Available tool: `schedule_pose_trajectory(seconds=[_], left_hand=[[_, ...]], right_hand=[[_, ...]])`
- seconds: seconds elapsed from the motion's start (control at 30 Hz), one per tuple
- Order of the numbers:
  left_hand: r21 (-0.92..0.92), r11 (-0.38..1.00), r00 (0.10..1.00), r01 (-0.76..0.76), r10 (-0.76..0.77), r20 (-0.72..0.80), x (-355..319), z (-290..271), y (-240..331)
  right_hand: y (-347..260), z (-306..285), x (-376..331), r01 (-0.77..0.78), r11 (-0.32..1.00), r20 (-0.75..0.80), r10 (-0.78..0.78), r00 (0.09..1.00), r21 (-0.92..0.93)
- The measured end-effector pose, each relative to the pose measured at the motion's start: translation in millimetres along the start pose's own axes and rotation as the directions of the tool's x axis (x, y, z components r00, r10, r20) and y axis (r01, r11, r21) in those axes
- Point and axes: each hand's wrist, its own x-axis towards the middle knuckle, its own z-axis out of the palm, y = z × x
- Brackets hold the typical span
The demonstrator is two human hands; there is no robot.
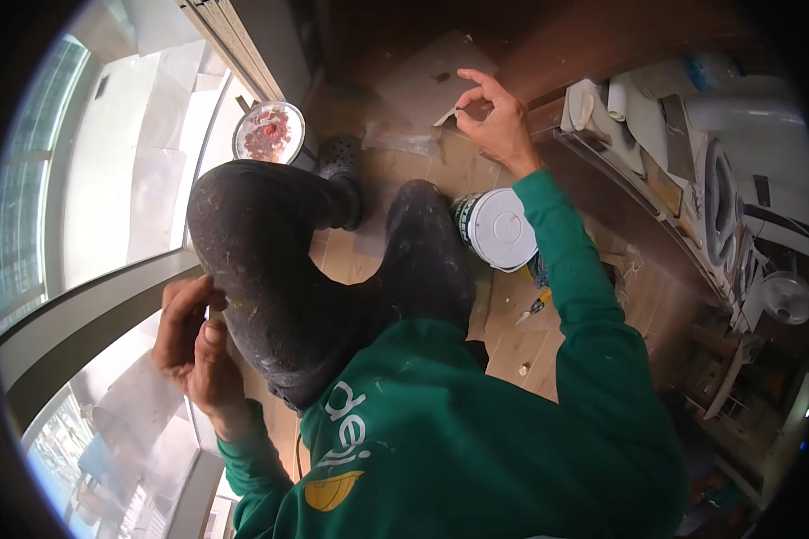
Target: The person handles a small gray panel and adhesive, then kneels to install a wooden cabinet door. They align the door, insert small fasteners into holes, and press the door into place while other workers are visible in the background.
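At the left, beside my bent knee, my left hand (pixel 193 346) is raised with its fingers curled toward the thumb. A small pale bit shows between the fingertips, too small to name. Over the floor at the upper right, my right hand (pixel 499 124) has thumb and fingers brought together in a pinch, one finger raised. At its fingertips is a thin pale strip (pixel 445 117); whether the hand holds it or it lies behind, I cannot tell. A white lidded bucket (pixel 502 229) stands below my right wrist.
A round container (pixel 270 133) with a reddish-stained top stands by the window side (pixel 153 153). A clear plastic sheet (pixel 403 139) lies ahead of my shoe (pixel 340 157). A yellow-handled tool (pixel 537 304) rests on the wooden floor. Shelving (pixel 638 189) at the right holds rolls and sheets.
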Motion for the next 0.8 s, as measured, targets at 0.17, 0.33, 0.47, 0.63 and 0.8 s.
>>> schedule_pose_trajectory(seconds=[0.17, 0.33, 0.47, 0.63, 0.8], left_hand=[[0.455, 0.882, 0.985, 0.127, -0.059, -0.160, -21, 1, -40], [0.528, 0.841, 0.961, 0.116, 0.038, -0.272, -29, 18, -63], [0.536, 0.843, 0.989, 0.032, 0.052, -0.141, -30, 5, -69], [0.465, 0.883, 0.987, 0.053, 0.024, -0.159, -19, 31, -66], [0.501, 0.859, 0.963, 0.101, 0.042, -0.265, -28, 36, -65]], right_hand=[[120, 78, 35, -0.158, 0.985, 0.089, 0.164, 0.982, -0.071], [206, 139, 61, -0.155, 0.979, 0.107, 0.170, 0.980, -0.135], [239, 172, 73, -0.175, 0.963, 0.144, 0.207, 0.968, -0.207], [261, 184, 76, -0.180, 0.959, 0.146, 0.215, 0.966, -0.220], [262, 189, 74, -0.022, 0.970, 0.132, 0.055, 0.990, -0.240]])
